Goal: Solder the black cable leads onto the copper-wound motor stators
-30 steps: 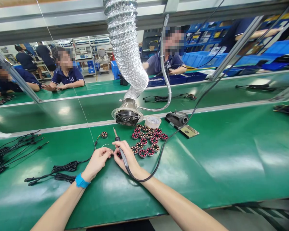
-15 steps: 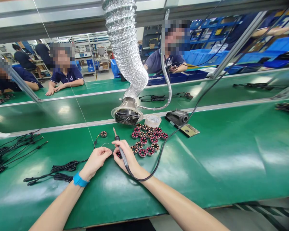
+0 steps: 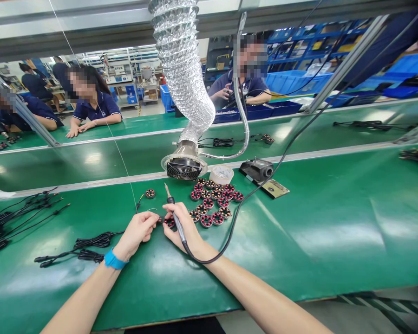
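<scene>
My right hand (image 3: 186, 227) is wrapped round a soldering iron (image 3: 177, 225), whose bare tip points up and away from me. Its fingertips also touch a small round coil part with red windings (image 3: 169, 223), partly hidden by the fingers. My left hand (image 3: 139, 232), wearing a blue wristband (image 3: 114, 260), is closed in a pinch just left of that part. A black cable (image 3: 116, 233) runs into this hand, and a small dark end shows at the fingertips. A thin silvery wire (image 3: 152, 209) curves above them.
Several coil parts (image 3: 207, 204) lie right of my hands, near a tape roll (image 3: 221, 174) and an iron stand (image 3: 259, 169). A fume duct (image 3: 184, 169) hangs overhead. Cable bundles (image 3: 97, 240) lie left; one coil part (image 3: 150, 194) sits beyond. Co-workers (image 3: 95, 109) sit across the bench.
My left fingertips have drawn slightly left, away from the coil part, which shows more now. My right hand has barely moved. A co-worker across the bench has turned their head.
</scene>
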`<state>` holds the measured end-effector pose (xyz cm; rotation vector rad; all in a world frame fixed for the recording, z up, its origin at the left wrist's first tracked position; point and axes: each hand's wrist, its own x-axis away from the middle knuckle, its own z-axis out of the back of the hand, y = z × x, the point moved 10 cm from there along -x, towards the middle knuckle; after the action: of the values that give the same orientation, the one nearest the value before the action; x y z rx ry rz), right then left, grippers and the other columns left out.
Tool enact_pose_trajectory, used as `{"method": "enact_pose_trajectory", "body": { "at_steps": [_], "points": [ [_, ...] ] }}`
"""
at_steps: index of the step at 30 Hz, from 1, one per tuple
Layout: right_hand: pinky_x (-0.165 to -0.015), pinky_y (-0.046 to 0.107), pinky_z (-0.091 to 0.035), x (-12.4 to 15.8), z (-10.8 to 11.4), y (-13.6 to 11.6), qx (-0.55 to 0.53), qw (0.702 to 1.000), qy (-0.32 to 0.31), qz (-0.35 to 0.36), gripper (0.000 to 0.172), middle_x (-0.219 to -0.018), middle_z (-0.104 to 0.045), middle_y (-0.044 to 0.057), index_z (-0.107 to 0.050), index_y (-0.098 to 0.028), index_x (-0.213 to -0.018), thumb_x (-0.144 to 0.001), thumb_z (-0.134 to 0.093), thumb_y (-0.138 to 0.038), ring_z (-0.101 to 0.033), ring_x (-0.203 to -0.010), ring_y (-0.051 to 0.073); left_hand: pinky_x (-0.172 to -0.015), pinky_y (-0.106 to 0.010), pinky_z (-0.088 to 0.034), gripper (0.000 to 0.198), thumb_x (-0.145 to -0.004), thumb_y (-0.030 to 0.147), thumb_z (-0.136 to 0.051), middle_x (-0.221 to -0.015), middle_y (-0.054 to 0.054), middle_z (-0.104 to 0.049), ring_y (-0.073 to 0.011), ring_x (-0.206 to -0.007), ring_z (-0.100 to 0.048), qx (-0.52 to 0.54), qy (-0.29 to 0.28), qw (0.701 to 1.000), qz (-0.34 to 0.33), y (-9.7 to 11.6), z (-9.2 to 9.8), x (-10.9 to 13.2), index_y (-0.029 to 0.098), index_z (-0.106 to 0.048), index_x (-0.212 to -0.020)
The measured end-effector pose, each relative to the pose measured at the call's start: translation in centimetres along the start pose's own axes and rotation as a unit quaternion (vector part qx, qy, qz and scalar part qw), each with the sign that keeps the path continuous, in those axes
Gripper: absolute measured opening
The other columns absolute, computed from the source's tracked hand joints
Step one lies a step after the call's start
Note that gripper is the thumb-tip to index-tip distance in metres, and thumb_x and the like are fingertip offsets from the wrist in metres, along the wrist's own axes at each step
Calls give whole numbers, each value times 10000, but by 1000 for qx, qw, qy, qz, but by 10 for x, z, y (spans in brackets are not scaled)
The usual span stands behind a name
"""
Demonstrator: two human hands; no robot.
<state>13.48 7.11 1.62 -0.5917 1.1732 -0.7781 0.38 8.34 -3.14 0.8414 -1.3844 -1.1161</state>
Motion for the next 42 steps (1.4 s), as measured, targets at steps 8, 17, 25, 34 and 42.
{"method": "enact_pose_trajectory", "body": {
  "at_steps": [8,17,25,34,42],
  "points": [
    [-886,331,-516,5,-8,1,13,998,-54,14,580,-1095,-478,57,-468,-264,-1329,-816,-555,-7,-563,-979,181,-365,-181,-210,395,-758,541,-620,-597,72,-405,-36,-405,-288,-93,13,995,-25,5,4,2,147,-604,-782],
    [-838,287,-543,7,-9,-6,31,996,-63,56,536,-1097,-466,66,-457,-252,-1348,-870,-483,-12,-595,-918,149,-409,-181,-275,298,-817,436,-559,-646,33,-511,-63,-472,-378,-202,-47,974,-93,17,-6,8,155,-596,-726],
    [-736,242,-535,13,-13,-7,103,993,-39,36,403,-1027,-495,48,-542,-224,-1224,-878,-455,-37,-577,-799,136,-357,-180,-317,416,-705,529,-727,-571,47,-504,-38,-394,-328,6,-62,998,7,-5,-16,4,133,-601,-681],
    [-806,260,-538,15,-11,-14,43,999,7,5,502,-1005,-524,30,-534,-240,-1192,-745,-459,-25,-603,-842,152,-470,-199,-413,418,-642,492,-809,-615,23,-577,-73,-479,-476,84,-5,996,-10,-11,-4,-5,123,-660,-770],
    [-892,307,-530,5,10,-13,62,997,36,30,521,-1136,-532,67,-502,-245,-1267,-801,-430,-22,-615,-984,183,-636,-294,-473,386,-870,522,-534,-816,-59,-685,-193,-708,-615,-292,184,917,-201,48,34,17,171,-695,-860]
  ]
}}
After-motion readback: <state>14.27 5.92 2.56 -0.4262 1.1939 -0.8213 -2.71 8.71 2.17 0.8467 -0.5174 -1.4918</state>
